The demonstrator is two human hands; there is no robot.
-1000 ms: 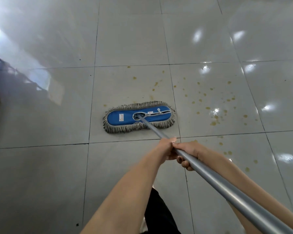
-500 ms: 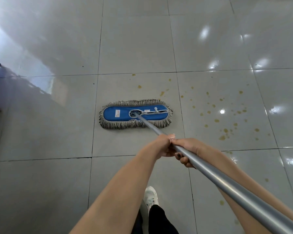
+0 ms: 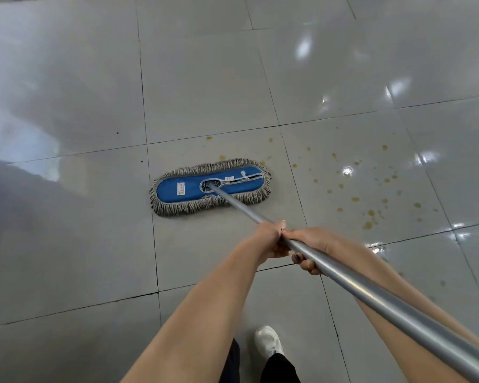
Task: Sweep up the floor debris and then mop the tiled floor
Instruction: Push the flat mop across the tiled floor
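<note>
Left hand (image 3: 268,238) and right hand (image 3: 314,243), touching, are both curled tight round the stiff, probably light metal pole (image 3: 371,289) partway up, a sound hold, with its soft fringed mop head (image 3: 190,189) flat on the tiles (image 3: 205,78) beside the brown spots (image 3: 368,214).

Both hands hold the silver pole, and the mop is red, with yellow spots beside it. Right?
No: the head view shows the mop is blue, not red. The left hand and right hand do hold the silver pole, with yellow spots beside the mop.
</note>
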